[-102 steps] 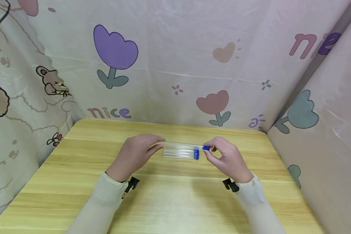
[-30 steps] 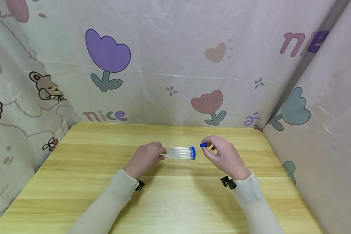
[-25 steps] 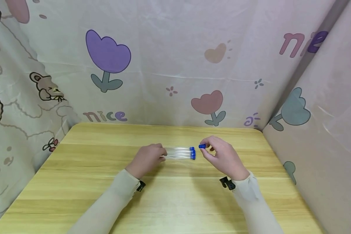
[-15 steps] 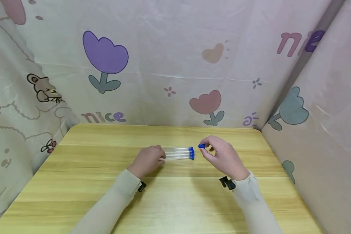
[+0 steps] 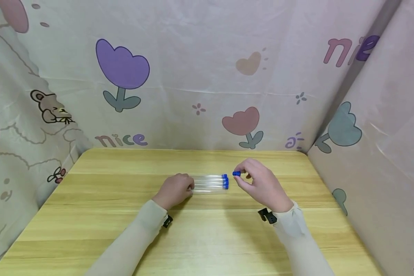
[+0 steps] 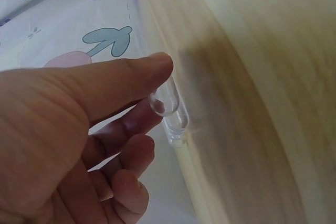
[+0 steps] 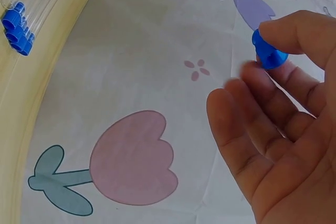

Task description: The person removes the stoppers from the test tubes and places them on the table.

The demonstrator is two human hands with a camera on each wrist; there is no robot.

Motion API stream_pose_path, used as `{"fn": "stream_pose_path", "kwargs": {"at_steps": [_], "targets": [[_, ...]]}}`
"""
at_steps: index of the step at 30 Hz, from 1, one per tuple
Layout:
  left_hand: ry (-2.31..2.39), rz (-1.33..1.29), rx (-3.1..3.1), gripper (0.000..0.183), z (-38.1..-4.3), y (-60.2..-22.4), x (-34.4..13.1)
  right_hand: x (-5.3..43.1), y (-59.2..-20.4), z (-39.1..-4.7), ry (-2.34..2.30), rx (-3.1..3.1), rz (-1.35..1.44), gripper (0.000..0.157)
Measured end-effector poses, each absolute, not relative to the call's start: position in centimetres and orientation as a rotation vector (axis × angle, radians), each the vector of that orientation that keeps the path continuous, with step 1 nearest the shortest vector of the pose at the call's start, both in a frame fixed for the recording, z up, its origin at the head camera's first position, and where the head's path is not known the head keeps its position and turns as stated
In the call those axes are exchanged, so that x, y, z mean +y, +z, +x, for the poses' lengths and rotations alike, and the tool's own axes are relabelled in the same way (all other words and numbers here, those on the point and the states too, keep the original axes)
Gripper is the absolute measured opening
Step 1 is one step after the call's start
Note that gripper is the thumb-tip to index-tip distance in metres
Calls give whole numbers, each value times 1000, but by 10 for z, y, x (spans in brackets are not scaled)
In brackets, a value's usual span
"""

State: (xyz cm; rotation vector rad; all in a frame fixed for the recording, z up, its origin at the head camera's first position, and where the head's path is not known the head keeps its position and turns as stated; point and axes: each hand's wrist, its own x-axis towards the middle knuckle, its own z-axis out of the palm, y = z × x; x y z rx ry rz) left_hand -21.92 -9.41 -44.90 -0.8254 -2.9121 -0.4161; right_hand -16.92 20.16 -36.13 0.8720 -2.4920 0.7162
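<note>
Several clear test tubes (image 5: pixel 207 180) with blue stoppers (image 5: pixel 225 181) lie side by side on the table, stoppered ends to the right. Along their near side is a clear tube (image 5: pixel 210 191) without a stopper. My left hand (image 5: pixel 174 189) pinches that tube at its rounded end (image 6: pixel 167 100) between thumb and index finger, other fingers loosely bent. To the right of the row, my right hand (image 5: pixel 262 184) holds a loose blue stopper (image 7: pixel 269 51) between thumb and index finger, just apart from the row's stoppered ends.
The wooden table (image 5: pixel 200 241) reaches back to a printed cloth (image 5: pixel 179 96), with more cloth (image 5: pixel 393 172) along the left and right sides. Black wrist mounts (image 5: pixel 267 216) sit at both sleeve cuffs.
The blue stopper, earlier in the end of the tube held over the row, is now apart from it in my right hand. My left hand has lowered the tube to the row's near side.
</note>
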Motion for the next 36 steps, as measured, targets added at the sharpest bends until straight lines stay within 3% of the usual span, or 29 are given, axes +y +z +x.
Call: {"fn": "stream_pose_path", "kwargs": {"at_steps": [17,21,29,36], "targets": [[-512,-815,-2933,7,-223,-450,-97,200,-362,-169,741,-2580,831,10],[-583,-773,-2892,20,-219,-433,-105,200,-362,-169,799,-2612,812,9],[-813,-668,-2720,22,-193,-379,-126,200,-366,-172,921,-2651,794,12],[-810,-675,-2750,22,-186,-374,-131,202,-366,-170,887,-2670,739,16]]}}
